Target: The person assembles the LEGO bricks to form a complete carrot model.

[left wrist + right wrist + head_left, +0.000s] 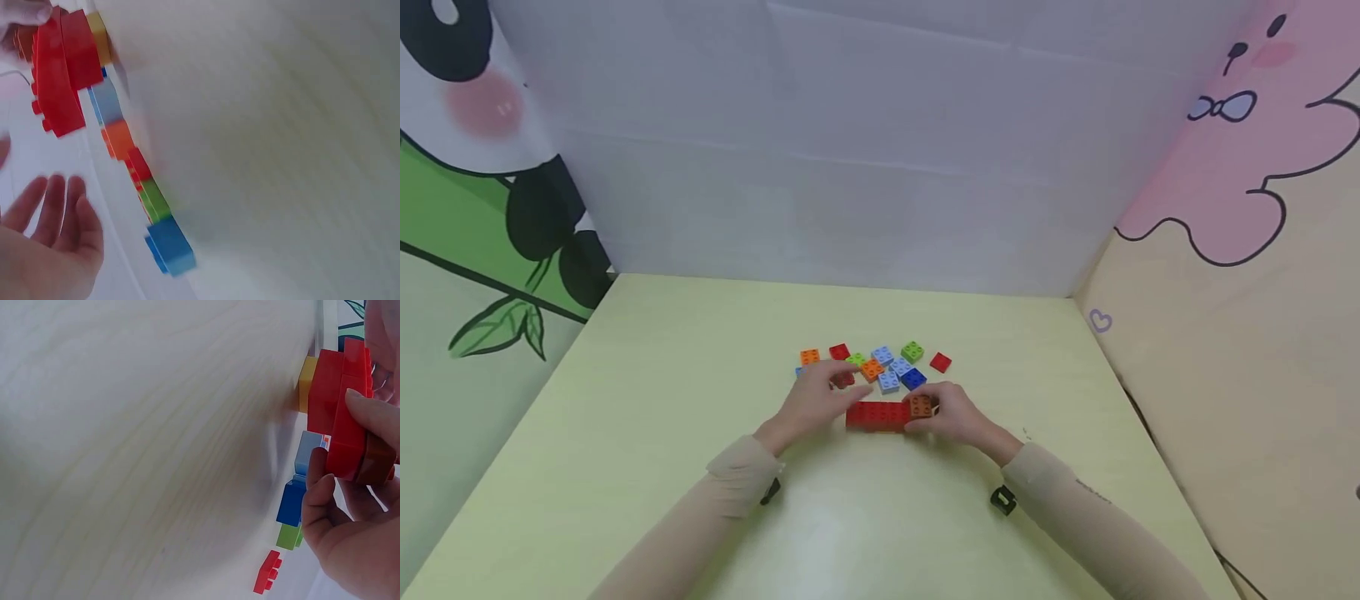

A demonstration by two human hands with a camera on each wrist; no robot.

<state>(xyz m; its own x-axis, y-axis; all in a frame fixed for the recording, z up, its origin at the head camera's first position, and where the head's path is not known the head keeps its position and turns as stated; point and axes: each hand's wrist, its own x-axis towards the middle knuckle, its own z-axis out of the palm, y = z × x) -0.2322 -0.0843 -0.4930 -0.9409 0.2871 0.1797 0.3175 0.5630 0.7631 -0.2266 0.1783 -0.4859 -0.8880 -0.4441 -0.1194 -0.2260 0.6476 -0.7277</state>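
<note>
A stack of red toy building bricks (877, 416) stands near the middle of the table, with a yellow brick (307, 384) at its base. On its right end sits a brown brick (921, 407). My right hand (958, 419) grips that end, thumb on the red side and fingers round the brown brick and the red end. To the left of the stack, my left hand (812, 400) hovers with loosely bent fingers, apart from it and holding nothing. The left wrist view shows a gap between this hand (53, 237) and the bricks.
Loose bricks lie just behind the stack: several light blue ones (888, 382), a dark blue one (913, 378), green (912, 351), orange (809, 357) and a flat red one (941, 362). A pale wall (850, 225) rises at the table's far edge.
</note>
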